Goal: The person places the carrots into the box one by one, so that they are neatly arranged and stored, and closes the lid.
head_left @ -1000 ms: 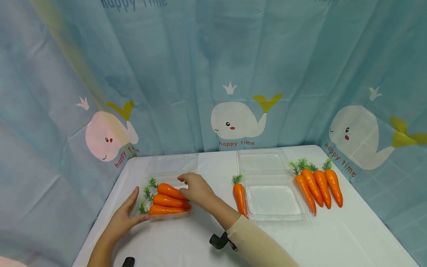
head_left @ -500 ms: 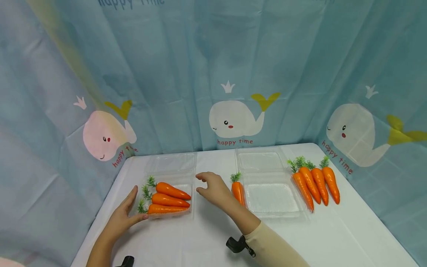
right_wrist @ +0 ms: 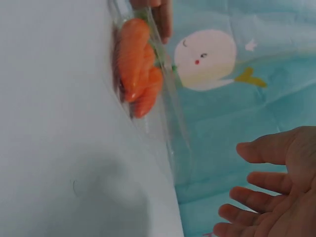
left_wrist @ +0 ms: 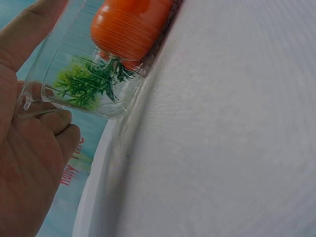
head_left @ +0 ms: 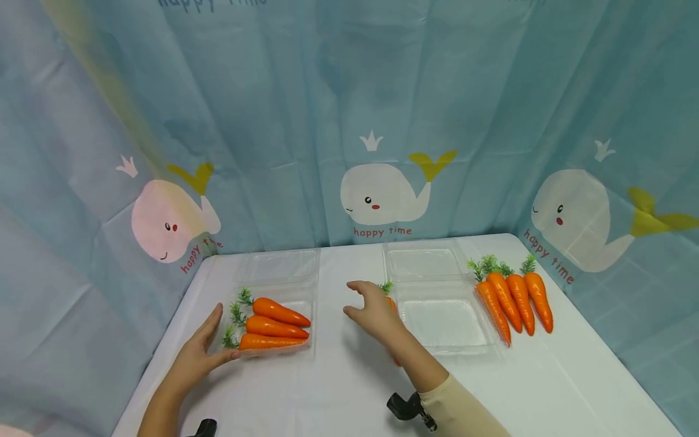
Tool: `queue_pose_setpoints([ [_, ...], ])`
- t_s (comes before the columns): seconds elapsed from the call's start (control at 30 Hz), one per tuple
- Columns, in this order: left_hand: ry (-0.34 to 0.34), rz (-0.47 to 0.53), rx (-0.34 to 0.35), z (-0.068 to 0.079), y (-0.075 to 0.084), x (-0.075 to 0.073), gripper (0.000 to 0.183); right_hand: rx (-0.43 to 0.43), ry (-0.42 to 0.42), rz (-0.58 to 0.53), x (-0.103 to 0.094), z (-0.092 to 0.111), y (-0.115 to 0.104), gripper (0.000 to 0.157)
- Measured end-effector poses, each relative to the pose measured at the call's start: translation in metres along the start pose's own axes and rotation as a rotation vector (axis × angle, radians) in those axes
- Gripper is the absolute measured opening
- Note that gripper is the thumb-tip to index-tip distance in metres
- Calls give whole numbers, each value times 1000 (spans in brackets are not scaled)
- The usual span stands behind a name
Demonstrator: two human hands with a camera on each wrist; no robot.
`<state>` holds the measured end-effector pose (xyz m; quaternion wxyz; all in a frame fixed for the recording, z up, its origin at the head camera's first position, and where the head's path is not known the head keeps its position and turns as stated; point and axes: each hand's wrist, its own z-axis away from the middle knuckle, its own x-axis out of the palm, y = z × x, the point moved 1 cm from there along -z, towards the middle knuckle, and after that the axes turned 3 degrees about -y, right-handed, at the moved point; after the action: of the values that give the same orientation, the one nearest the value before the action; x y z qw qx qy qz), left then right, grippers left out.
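Observation:
On the left stands a clear plastic clamshell box [head_left: 303,351], lid open to the back, with several-leafed tops and orange bodies of three carrots [head_left: 276,328] inside. My left hand [head_left: 192,361] rests at its left end, fingers spread and thumb along the front corner. The left wrist view shows this hand [left_wrist: 29,163] against the box's end, beside a carrot's green top [left_wrist: 91,84]. Between the two boxes my right hand [head_left: 379,315] hovers with loosely spread fingers and holds nothing. Under its wrist lies a single carrot [head_left: 392,303], mostly hidden by the arm.
A second clear clamshell box [head_left: 448,325] stands open right of centre, nothing inside. Several carrots [head_left: 521,303] lie side by side along its right edge. A blue curtain [head_left: 306,121] with whale prints encloses the white table [head_left: 327,394] at the back and sides.
My right hand has let go of the uppermost carrot in the left box and moved right, over the single carrot. The left hand stays at the box's end.

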<state>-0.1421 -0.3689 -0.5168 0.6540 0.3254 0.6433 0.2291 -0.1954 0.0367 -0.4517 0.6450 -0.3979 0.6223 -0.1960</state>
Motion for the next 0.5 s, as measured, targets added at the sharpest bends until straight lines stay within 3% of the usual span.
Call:
queue_pose_setpoints([
  [0.2, -1, 2, -10, 1, 3, -2, 115, 42, 35, 41, -2, 1, 9, 56],
  [0.5, -4, 7, -6, 0, 3, -1, 114, 69, 63, 7, -1, 2, 15, 59],
])
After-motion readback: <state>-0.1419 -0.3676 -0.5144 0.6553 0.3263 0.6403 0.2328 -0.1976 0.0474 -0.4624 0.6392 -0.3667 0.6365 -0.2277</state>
